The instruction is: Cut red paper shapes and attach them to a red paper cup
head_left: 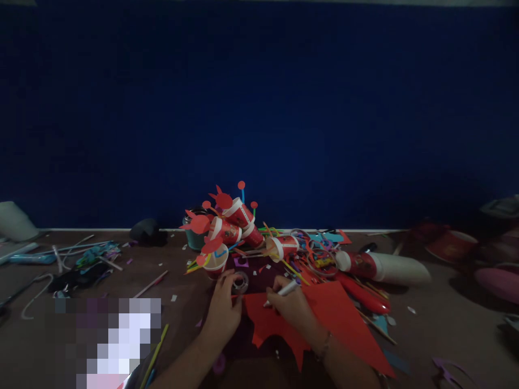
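My right hand point(295, 309) is closed around a white marker point(288, 288) with a purple end, its tip down at the red paper point(328, 308). This sheet has a jagged, cut-out lower left edge and lies partly under my right forearm. Fingers of my left hand point(224, 307) are closed on the near side of a roll of tape point(240, 282), at the paper's upper left corner. Just beyond my left hand stands an upright red and white paper cup point(215, 265) with yellow and blue straws and red paper shapes.
Several more decorated cups point(239, 213) are stacked behind, near a teal container point(195, 239). To the right lie a tipped cup point(284, 247), a long white stack of cups point(399, 268) and a shiny red object point(365, 294). Straws, sticks and scraps litter the brown table point(430, 324).
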Tool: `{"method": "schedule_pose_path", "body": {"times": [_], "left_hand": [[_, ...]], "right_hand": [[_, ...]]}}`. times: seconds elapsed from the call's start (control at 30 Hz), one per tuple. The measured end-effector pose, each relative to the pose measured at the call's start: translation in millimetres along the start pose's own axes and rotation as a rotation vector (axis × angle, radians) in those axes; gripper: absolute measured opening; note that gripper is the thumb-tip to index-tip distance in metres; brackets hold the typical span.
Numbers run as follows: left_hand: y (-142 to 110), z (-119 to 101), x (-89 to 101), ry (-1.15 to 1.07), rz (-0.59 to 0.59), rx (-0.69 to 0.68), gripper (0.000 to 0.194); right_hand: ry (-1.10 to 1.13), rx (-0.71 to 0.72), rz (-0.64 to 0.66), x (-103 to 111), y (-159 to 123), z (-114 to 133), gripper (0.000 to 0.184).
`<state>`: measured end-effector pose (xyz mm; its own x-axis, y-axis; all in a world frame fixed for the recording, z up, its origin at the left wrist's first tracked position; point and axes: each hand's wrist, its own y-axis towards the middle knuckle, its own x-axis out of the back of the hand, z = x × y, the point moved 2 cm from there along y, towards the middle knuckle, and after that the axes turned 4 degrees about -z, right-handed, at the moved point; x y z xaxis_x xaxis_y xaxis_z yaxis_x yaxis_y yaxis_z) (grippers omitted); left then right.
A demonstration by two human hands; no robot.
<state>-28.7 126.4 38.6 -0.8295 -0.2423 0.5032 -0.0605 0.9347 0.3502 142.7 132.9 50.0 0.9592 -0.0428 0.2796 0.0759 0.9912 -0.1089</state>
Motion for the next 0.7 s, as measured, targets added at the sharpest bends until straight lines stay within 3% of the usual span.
{"method": "schedule_pose_path", "body": {"times": [0.37, 0.7], "left_hand": [[-0.7, 0.1, 0.1, 0.005, -0.017, -0.024, 0.042], [-0.1, -1.4, 0.4, 0.016, -0.011, -0.016, 0.040]], "right_hand": [[0.011, 0.034, -0.060, 3.4, 6.4, -2.1, 0.020], [-0.015, 0.039, 0.003, 0.9, 1.7, -1.5, 0.021]]}}
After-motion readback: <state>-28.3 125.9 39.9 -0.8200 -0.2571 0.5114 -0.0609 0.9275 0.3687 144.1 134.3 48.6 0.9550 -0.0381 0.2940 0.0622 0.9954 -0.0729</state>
